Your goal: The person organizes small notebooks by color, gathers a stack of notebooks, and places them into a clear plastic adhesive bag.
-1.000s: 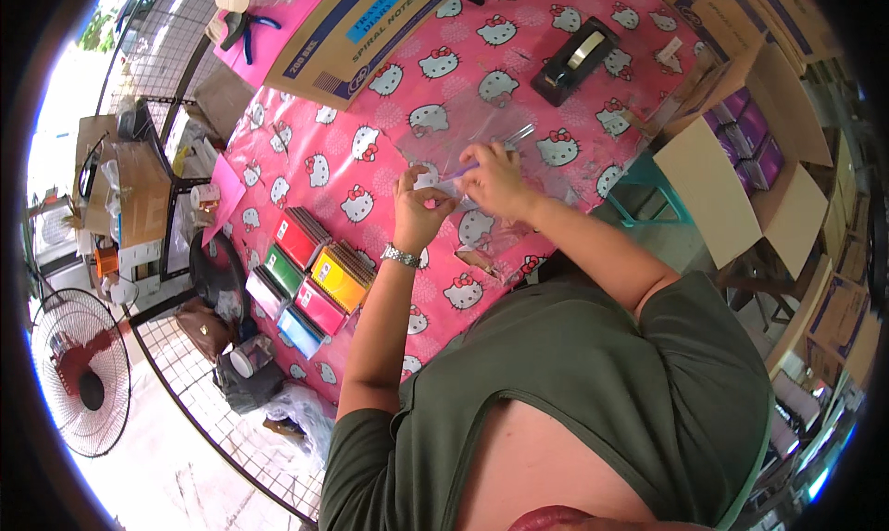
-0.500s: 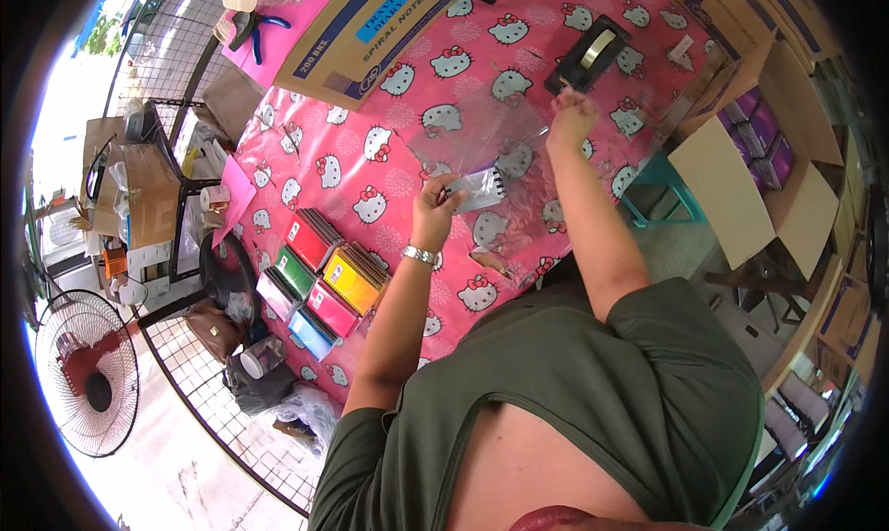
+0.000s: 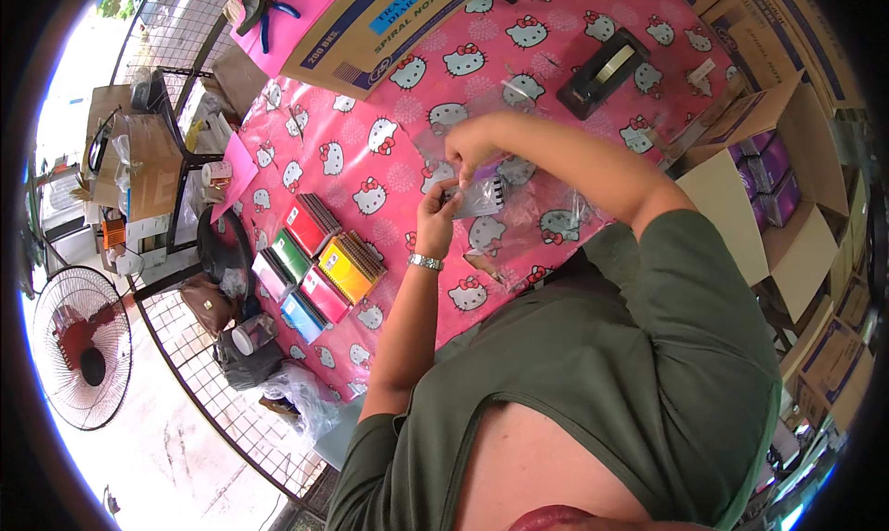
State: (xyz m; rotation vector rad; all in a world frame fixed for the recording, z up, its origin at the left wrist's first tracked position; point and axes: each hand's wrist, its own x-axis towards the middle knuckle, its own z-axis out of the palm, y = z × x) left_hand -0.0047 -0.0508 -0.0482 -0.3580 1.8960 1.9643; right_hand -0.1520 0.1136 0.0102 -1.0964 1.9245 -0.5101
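My left hand (image 3: pixel 433 212) grips one end of a small spiral notebook (image 3: pixel 482 199) in clear plastic wrapping, its dark coil facing right. Directly above that end is my right hand (image 3: pixel 472 145), fingers curled and tips pressed together at the wrapper near the left thumb. Whatever sits between those tips is too small to make out. A clear plastic sheet lies partly under the notebook and my right forearm. Farther back to the right stands a black tape dispenser (image 3: pixel 604 74) with a roll of tape.
Stacked colored spiral notebooks (image 3: pixel 319 262) stand at the left of the pink patterned tablecloth (image 3: pixel 389 142). A large carton (image 3: pixel 370 31) and blue-handled pliers (image 3: pixel 266 20) are at the back left. An open carton (image 3: pixel 718 198) holds purple packs at right; a fan (image 3: pixel 83 346) stands far left.
My right hand has come from the tape dispenser leftward and nearer, down to the notebook's wrapper beside my left hand. The left hand keeps its grip on the notebook.
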